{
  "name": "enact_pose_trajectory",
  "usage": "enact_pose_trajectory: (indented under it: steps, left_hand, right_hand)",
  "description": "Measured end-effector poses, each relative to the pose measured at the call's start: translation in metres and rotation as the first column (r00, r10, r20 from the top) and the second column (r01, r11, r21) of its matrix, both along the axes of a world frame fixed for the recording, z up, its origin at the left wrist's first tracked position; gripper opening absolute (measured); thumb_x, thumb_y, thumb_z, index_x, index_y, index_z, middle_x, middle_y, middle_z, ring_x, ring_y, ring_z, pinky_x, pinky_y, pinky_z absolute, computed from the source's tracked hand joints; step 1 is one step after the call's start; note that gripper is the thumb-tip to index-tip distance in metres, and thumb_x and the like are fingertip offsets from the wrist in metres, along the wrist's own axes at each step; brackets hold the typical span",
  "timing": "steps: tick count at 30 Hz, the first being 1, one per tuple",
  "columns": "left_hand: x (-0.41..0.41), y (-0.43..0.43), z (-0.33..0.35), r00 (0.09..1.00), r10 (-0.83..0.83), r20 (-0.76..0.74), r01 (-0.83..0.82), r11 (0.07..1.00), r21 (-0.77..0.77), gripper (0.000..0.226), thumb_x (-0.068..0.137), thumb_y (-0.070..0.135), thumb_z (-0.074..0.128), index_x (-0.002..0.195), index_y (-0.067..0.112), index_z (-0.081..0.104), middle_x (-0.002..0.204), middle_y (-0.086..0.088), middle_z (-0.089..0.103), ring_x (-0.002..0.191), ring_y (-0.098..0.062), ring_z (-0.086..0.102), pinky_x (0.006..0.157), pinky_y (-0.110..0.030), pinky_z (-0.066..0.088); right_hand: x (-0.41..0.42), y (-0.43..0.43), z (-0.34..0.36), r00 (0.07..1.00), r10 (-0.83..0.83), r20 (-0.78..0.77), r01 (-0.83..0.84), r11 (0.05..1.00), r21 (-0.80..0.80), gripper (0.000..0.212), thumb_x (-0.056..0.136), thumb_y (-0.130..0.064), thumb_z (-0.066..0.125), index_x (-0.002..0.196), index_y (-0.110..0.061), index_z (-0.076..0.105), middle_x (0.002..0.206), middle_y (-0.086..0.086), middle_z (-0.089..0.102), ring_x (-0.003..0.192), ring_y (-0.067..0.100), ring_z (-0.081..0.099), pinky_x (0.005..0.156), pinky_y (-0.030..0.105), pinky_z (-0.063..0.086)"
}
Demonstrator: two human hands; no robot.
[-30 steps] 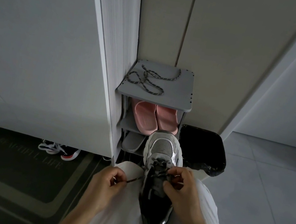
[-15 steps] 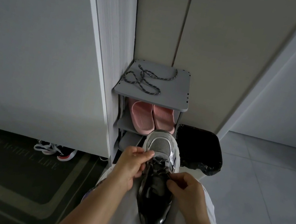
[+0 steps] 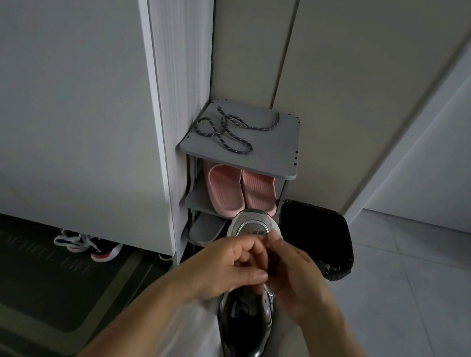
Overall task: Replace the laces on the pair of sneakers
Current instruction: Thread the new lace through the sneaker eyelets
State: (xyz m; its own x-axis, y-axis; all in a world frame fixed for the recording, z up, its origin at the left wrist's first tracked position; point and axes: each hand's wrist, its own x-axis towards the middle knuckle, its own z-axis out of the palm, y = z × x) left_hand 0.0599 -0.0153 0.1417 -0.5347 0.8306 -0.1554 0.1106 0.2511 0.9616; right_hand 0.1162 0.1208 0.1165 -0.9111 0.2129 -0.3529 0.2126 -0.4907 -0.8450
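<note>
The left hand (image 3: 226, 269) is swinging in to meet the right hand (image 3: 297, 284) over the silver-and-black mesh sneaker (image 3: 245, 322) on the lap (image 3: 198, 329). Both hands' fingers (image 3: 256, 275) are pinching its dark lace (image 3: 272, 266), likely passing an end across.

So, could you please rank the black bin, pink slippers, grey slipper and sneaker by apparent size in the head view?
1. Black bin
2. Pink slippers, as a pair
3. Grey slipper
Unranked: the sneaker, which is nearest the camera and partly hidden.
</note>
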Motion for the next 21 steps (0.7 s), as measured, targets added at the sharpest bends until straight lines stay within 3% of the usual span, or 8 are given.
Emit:
enact_pose_trajectory:
  steps: [2, 5, 10, 11, 13, 15, 18, 21]
  left_hand:
    - [-0.006, -0.014, -0.006, 0.998, -0.006, 0.056, 0.010, 0.998, -0.064, 0.007, 0.088, 0.010, 0.058, 0.093, 0.014, 0.055, 0.068, 0.003, 0.066, 0.050, -0.007, 0.043, 0.047, -0.013, 0.034]
    - [-0.018, -0.044, -0.025, 0.987, 0.147, 0.057, -0.135, 0.975, -0.176, 0.010, 0.089, 0.009, 0.057, 0.097, 0.014, 0.061, 0.073, -0.002, 0.070, 0.044, -0.001, 0.040, 0.046, -0.015, 0.031]
    - [-0.025, -0.071, -0.044, 0.947, 0.311, 0.076, -0.268, 0.900, -0.343, 0.013, 0.088, 0.012, 0.058, 0.096, 0.022, 0.063, 0.090, -0.002, 0.071, 0.059, -0.004, 0.047, 0.055, -0.016, 0.037]
    - [-0.023, -0.068, -0.042, 0.955, 0.296, -0.003, -0.279, 0.898, -0.339, 0.016, 0.087, 0.016, 0.060, 0.100, 0.026, 0.060, 0.096, 0.005, 0.067, 0.068, -0.002, 0.051, 0.060, -0.014, 0.039]
    - [-0.014, -0.053, -0.035, 0.919, 0.249, -0.305, -0.336, 0.901, -0.276, 0.036, 0.084, 0.024, 0.064, 0.114, 0.035, 0.047, 0.106, 0.020, 0.052, 0.092, 0.004, 0.049, 0.075, -0.012, 0.039]
    - [-0.004, -0.031, -0.025, 0.864, 0.221, -0.453, -0.299, 0.948, -0.107, 0.054, 0.082, 0.024, 0.067, 0.127, 0.037, 0.038, 0.114, 0.022, 0.045, 0.108, 0.006, 0.043, 0.090, -0.014, 0.036]
    - [0.010, -0.004, -0.022, 0.934, 0.189, -0.302, -0.194, 0.981, 0.014, 0.044, 0.085, 0.016, 0.064, 0.118, 0.034, 0.044, 0.106, 0.015, 0.058, 0.100, 0.005, 0.056, 0.087, -0.011, 0.043]
    - [0.013, 0.005, -0.028, 0.919, 0.295, -0.262, -0.294, 0.955, 0.042, 0.022, 0.084, 0.017, 0.065, 0.105, 0.017, 0.059, 0.093, 0.009, 0.068, 0.085, 0.000, 0.064, 0.079, -0.019, 0.051]
  right_hand:
    - [-0.005, 0.005, 0.007, 0.997, -0.080, -0.004, 0.079, 0.994, -0.082, 0.020, 0.087, -0.018, 0.052, 0.077, -0.005, 0.064, 0.069, 0.008, 0.063, 0.047, 0.009, 0.050, 0.041, 0.017, 0.043]
    - [-0.007, 0.019, 0.008, 0.979, -0.202, -0.017, 0.199, 0.975, -0.094, 0.022, 0.093, -0.013, 0.047, 0.078, -0.005, 0.060, 0.064, 0.004, 0.063, 0.045, 0.005, 0.044, 0.038, 0.014, 0.037]
    - [-0.001, 0.024, 0.000, 0.975, -0.221, -0.033, 0.222, 0.973, 0.064, 0.028, 0.097, -0.013, 0.041, 0.083, -0.001, 0.062, 0.069, 0.009, 0.065, 0.049, 0.007, 0.054, 0.045, 0.017, 0.045]
    - [0.000, 0.018, -0.002, 0.984, -0.174, -0.039, 0.177, 0.979, 0.102, 0.029, 0.097, -0.014, 0.041, 0.083, -0.001, 0.063, 0.070, 0.009, 0.066, 0.050, 0.008, 0.055, 0.046, 0.017, 0.046]
    - [0.001, 0.001, -0.002, 0.997, -0.066, -0.045, 0.072, 0.985, 0.159, 0.030, 0.097, -0.013, 0.039, 0.083, -0.001, 0.062, 0.070, 0.008, 0.068, 0.052, 0.010, 0.056, 0.045, 0.018, 0.044]
    - [-0.002, -0.014, -0.003, 0.999, -0.012, -0.050, 0.023, 0.976, 0.216, 0.028, 0.098, -0.012, 0.038, 0.080, -0.003, 0.059, 0.071, 0.010, 0.065, 0.051, 0.012, 0.053, 0.044, 0.021, 0.041]
    - [-0.005, -0.019, 0.004, 0.998, -0.042, -0.052, 0.056, 0.947, 0.318, 0.024, 0.097, -0.012, 0.041, 0.076, -0.007, 0.052, 0.066, 0.008, 0.053, 0.053, 0.010, 0.048, 0.049, 0.023, 0.039]
    - [-0.004, -0.015, 0.007, 0.998, -0.014, -0.068, 0.043, 0.893, 0.448, 0.023, 0.097, -0.010, 0.040, 0.076, -0.005, 0.046, 0.062, 0.000, 0.045, 0.050, -0.001, 0.044, 0.048, 0.013, 0.038]
